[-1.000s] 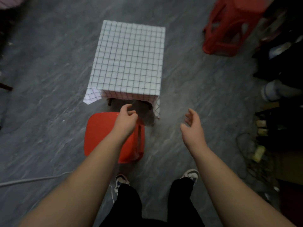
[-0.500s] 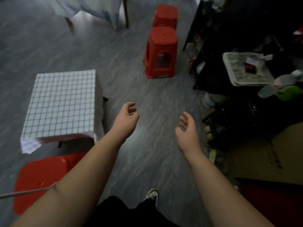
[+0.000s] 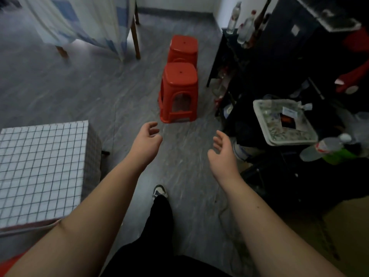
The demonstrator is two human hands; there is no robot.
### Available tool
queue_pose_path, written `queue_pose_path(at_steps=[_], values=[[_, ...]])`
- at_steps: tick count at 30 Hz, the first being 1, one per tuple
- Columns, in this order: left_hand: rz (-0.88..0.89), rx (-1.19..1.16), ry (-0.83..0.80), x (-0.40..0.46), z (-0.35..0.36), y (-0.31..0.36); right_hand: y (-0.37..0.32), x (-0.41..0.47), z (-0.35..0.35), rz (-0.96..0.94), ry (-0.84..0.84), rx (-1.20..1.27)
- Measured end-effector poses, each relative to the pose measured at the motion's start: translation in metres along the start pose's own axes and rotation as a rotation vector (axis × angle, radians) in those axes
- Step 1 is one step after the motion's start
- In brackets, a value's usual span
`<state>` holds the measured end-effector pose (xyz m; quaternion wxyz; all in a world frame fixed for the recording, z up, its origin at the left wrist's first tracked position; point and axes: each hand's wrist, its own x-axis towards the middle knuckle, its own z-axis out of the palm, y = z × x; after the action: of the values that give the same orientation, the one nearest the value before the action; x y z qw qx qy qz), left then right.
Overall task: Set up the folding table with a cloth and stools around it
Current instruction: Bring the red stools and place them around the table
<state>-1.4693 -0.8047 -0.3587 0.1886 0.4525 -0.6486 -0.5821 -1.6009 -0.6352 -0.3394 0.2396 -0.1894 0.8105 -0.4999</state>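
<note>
Light: dim indoor light, brightest at the top by the white wall (image 3: 175, 3) and on the floor (image 3: 79, 86) under it.
Shadows: the shelves (image 3: 289, 56) at the right are almost black, with detail lost.
Blur: the hanging cloth (image 3: 79, 23) at top left is smeared; the floor has streaks.
Distortion: wide-angle bending at the edges; straight lines lean outward.
Sharpness: the red stool (image 3: 179, 90) in the centre is fairly clear.
</note>
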Motion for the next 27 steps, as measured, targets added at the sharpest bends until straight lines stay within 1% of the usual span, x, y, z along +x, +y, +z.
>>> queue_pose_path(at_steps=[4,6,9,13,17,20,23,25,27], values=[[0.008,0.047,-0.001,0.104,0.002,0.019,-0.032,0.108,0.027,-0.035,-0.039,-0.092],[-0.020,0.063,-0.004,0.158,-0.003,0.039,-0.053,0.164,0.038,-0.016,-0.069,-0.124],[-0.013,0.095,0.026,0.233,-0.011,0.076,-0.085,0.243,0.051,-0.026,-0.087,-0.146],[0.019,0.243,-0.004,0.312,-0.006,0.124,-0.117,0.330,0.057,-0.059,-0.067,-0.156],[0.108,0.410,-0.026,0.391,0.013,0.149,-0.127,0.417,0.062,-0.063,-0.082,-0.214],[0.161,0.572,-0.035,0.467,0.036,0.149,-0.120,0.500,0.074,-0.085,-0.098,-0.286],[0.177,0.684,-0.039,0.560,0.067,0.131,-0.098,0.600,0.096,-0.099,-0.145,-0.401],[0.166,0.755,-0.036,0.627,0.091,0.109,-0.075,0.673,0.118,-0.113,-0.189,-0.471],[0.110,0.805,-0.026,0.691,0.113,0.082,-0.048,0.746,0.142,-0.121,-0.258,-0.500]])
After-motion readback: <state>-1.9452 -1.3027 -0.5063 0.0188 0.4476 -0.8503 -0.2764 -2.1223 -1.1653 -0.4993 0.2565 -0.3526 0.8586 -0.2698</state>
